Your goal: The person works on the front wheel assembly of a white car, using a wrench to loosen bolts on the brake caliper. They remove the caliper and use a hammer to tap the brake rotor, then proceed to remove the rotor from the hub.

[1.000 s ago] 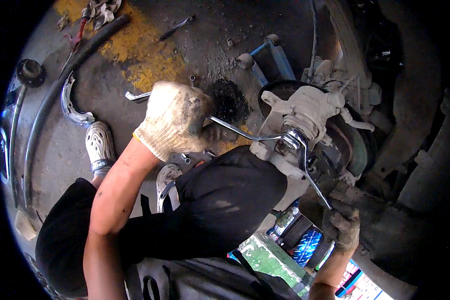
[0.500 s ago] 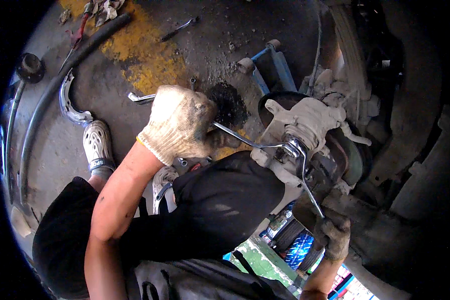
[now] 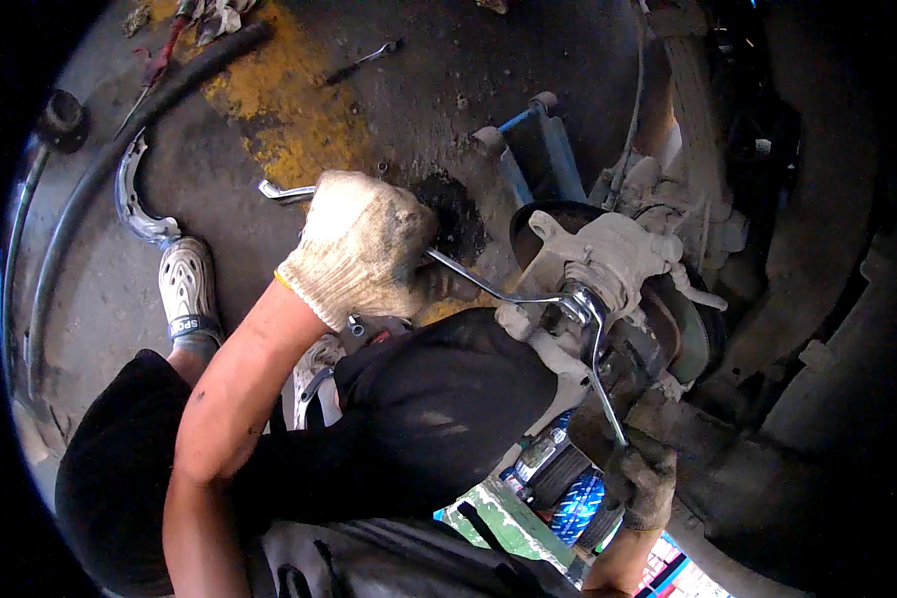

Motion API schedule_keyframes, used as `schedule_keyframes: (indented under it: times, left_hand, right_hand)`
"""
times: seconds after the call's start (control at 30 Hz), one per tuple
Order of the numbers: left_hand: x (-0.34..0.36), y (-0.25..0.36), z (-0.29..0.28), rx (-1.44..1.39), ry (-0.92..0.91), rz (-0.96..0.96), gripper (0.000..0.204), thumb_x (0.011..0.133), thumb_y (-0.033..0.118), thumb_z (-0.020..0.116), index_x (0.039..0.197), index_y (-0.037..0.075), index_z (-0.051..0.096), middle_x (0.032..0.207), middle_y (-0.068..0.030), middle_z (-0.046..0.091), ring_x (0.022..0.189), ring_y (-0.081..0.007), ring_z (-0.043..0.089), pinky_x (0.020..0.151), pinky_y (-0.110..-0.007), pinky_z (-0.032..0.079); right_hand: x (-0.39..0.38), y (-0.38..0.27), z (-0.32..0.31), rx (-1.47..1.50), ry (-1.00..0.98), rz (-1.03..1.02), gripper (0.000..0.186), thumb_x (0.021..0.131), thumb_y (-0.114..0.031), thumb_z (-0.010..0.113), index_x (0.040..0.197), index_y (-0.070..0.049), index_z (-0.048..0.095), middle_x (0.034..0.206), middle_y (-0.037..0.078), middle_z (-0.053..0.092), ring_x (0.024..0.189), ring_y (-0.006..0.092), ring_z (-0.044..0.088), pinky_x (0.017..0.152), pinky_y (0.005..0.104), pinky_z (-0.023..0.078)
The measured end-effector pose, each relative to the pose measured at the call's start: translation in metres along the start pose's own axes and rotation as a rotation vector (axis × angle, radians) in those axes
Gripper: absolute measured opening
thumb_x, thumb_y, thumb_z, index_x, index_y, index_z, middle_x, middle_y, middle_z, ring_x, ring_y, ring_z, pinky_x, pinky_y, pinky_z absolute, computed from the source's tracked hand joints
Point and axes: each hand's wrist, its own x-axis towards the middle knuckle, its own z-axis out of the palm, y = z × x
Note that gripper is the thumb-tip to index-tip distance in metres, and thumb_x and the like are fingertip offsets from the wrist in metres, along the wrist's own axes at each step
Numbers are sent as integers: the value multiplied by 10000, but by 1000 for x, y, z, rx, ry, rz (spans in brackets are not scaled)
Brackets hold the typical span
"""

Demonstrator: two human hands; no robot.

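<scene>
My left hand [image 3: 369,244], in a pale knit glove, is closed round a metal wrench [image 3: 483,282]. A shiny open end shows beyond the far side of that glove. My right hand [image 3: 645,481], in a darker, dirty glove, grips the lower end of a second wrench [image 3: 603,387]. Both wrench heads meet at a metal fitting [image 3: 576,302] on a dusty part that looks like a brake caliper [image 3: 613,254]. The left glove hides the middle of its wrench.
A blue metal stand [image 3: 548,149] is beyond the dusty part. Dark vehicle parts [image 3: 807,239] fill the right side. On the floor lie a spanner [image 3: 364,60], a long black bar [image 3: 169,105] and a curved silvery piece [image 3: 135,194]. My knee [image 3: 448,399] is below the wrenches.
My right hand has swung slightly left and down, and the lower wrench has turned with it. My left hand has barely moved.
</scene>
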Motion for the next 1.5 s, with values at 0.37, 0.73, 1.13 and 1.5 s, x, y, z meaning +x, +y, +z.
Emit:
schedule_keyframes:
  times: [0.37, 0.73, 1.13, 1.5]
  left_hand:
    - [3, -1, -3, 3, 0, -6, 339, 467, 426, 642, 539, 105, 562, 575, -114, 535, 557, -311, 530, 498, -404, 401]
    - [-13, -26, -12, -248, 347, -528, 381, 778, 422, 503, 714, 67, 625, 693, -160, 593, 686, -324, 579, 612, -396, 450]
    - [-53, -88, -12, -253, 123, -935, 283, 706, 247, 485, 801, 36, 648, 874, -208, 612, 844, -334, 595, 746, -392, 463]
    - [-68, -86, -17, -141, 378, -727, 328, 795, 400, 503, 862, 118, 657, 815, -147, 619, 799, -325, 583, 698, -398, 447]
  right_hand:
    - [-5, 4, 7, 1, 16, -7, 371, 721, -162, 610, 945, 122, 529, 399, 45, 407, 260, 128, 347, 265, 257, 242]
    - [3, 23, 18, -9, 119, -41, 231, 706, -78, 588, 902, 40, 562, 589, 22, 508, 407, 103, 420, 370, 225, 315]
    - [64, 37, 22, 17, -407, -275, 306, 750, -76, 543, 1008, 87, 518, 558, 31, 419, 407, 115, 390, 356, 252, 338]
    - [56, -22, 35, -114, -263, -235, 299, 705, -145, 643, 928, 45, 584, 834, 89, 558, 745, 170, 515, 662, 298, 433]
